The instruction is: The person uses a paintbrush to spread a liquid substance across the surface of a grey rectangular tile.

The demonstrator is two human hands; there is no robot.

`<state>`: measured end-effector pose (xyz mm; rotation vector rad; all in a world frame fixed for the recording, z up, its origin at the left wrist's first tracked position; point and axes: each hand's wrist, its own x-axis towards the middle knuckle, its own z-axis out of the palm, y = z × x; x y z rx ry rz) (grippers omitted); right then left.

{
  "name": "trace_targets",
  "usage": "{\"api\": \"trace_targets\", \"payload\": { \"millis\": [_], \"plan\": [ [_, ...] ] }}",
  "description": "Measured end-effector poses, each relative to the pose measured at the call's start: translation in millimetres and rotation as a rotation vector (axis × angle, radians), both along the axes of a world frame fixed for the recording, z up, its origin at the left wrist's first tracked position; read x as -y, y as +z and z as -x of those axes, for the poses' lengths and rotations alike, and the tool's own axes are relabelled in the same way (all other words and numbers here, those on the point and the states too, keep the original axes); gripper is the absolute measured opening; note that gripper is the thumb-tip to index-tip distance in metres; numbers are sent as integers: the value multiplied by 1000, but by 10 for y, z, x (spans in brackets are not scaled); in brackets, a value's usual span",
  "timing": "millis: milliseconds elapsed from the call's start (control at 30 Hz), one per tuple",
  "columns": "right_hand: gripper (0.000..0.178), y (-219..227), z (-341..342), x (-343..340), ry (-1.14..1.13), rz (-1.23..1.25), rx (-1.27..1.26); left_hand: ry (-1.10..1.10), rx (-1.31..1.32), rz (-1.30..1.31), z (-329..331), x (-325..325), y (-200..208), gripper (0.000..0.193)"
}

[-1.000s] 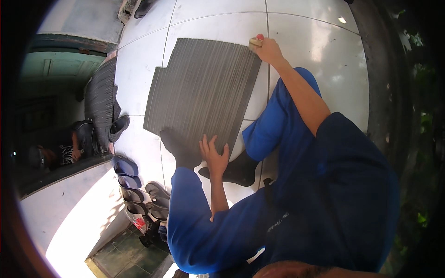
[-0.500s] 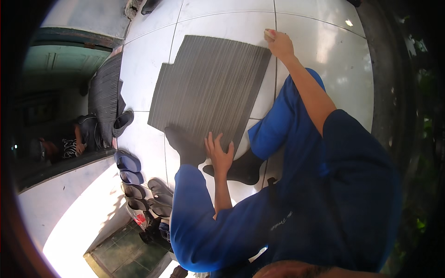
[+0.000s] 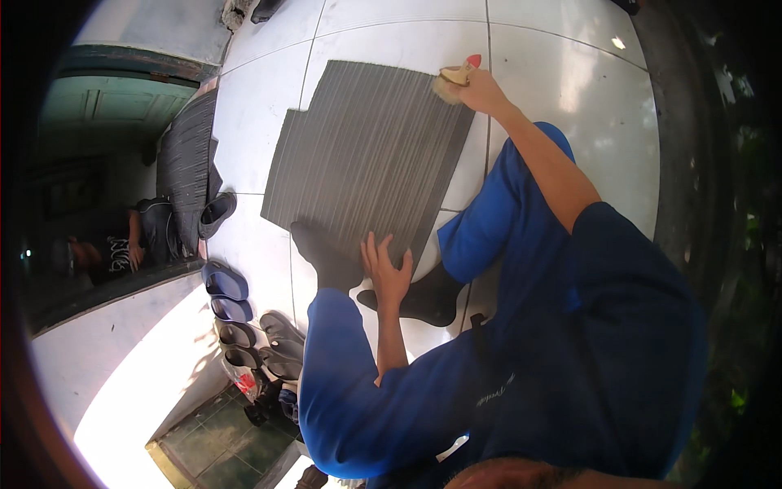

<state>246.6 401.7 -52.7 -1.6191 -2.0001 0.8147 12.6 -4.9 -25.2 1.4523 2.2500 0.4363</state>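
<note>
A grey ribbed mat with a notched left corner lies flat on white floor tiles in front of me. My right hand is closed round a brush with a pale wooden body, light bristles and a red tip. Its bristles are at the mat's far right corner; whether they press on it I cannot tell. Fingers spread, my left hand rests on the mat's near edge. Beside it, my dark-socked foot overlaps the near left corner of the mat.
Pairs of slippers and sandals line the left side. A dark ribbed mat lies at a doorway, where another person sits in shadow. White tiles extend to the right.
My right hand has moved slightly left and down, bringing the brush from beyond the mat's far right corner onto that corner. My left hand stays in place.
</note>
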Motion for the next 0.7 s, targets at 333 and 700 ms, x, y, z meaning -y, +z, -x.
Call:
{"api": "trace_targets", "payload": {
  "millis": [333,700],
  "plan": [
    [36,137,177,153,118,56,-314,3,-3,-10,19,54,27,56],
    [34,397,328,534,597,305,-300,15,-18,5,79,98,45,57]
  ]
}}
